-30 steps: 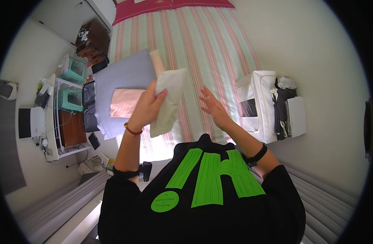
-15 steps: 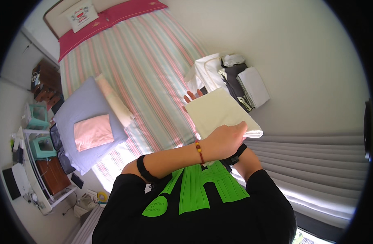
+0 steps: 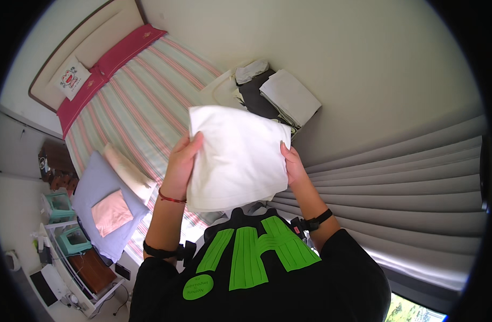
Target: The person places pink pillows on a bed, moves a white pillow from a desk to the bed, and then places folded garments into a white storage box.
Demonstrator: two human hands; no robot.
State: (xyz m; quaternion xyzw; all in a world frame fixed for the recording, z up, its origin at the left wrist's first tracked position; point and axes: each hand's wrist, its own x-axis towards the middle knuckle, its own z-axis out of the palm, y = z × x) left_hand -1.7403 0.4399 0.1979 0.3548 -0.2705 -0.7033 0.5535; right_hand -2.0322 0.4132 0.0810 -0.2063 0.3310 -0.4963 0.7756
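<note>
A folded white cloth (image 3: 238, 161) hangs in front of my chest, held up between both hands. My left hand (image 3: 182, 156), with a red bracelet at its wrist, grips the left edge, thumb over the front. At the right edge my right hand (image 3: 293, 163) pinches the fabric near its upper corner. Most fingers of both hands are hidden behind the cloth. Just beyond it lie a folded pale grey cloth (image 3: 291, 95), dark grey fabric (image 3: 259, 96) and a crumpled white piece (image 3: 251, 71).
A striped bed (image 3: 149, 99) stretches away to the far left. On it lie a blue-grey folded cloth (image 3: 93, 180), a pink folded cloth (image 3: 111, 212) and a cream roll (image 3: 129, 170). Pleated grey curtains (image 3: 396, 188) hang on the right; a white desk (image 3: 69, 273) stands at left.
My left hand, earlier crossed over to the cloth's right corner, is now at its left edge. My right hand has come from underneath to the right edge. The view has turned right.
</note>
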